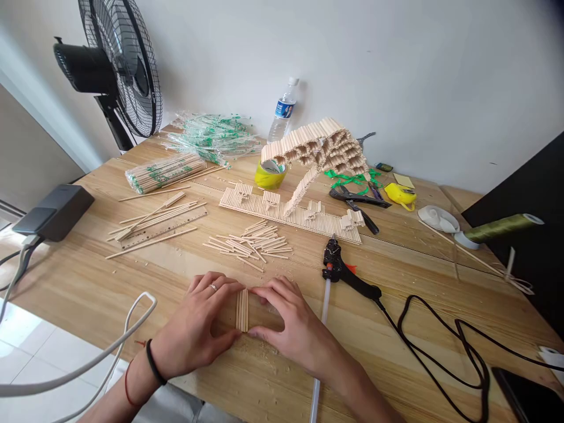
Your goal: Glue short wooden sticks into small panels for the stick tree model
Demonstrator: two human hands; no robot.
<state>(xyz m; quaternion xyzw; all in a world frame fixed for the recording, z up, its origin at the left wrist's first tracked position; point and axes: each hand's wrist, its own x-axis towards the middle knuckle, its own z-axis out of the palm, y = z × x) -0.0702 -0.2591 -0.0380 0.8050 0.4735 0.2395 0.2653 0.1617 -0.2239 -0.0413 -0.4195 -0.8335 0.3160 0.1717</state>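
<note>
Both my hands rest on the wooden table [396,329] near its front edge. My left hand [198,326] and my right hand [288,326] press from either side on a small flat row of short wooden sticks [242,309], fingertips and thumbs pinching its ends. Just beyond them lies a loose pile of cut sticks [251,244]. Farther back stands a stick-built model [315,158] on a long stick base [273,211]. A black glue gun [341,270] lies to the right of my right hand.
Long sticks and a ruler [163,226] lie at left, with a wrapped bundle of sticks [163,172] and empty wrappers behind. A fan [118,64], water bottle [282,111], yellow tape roll [269,174], pliers [359,200], green thread spool [502,226] and black cable [445,346] surround the work area.
</note>
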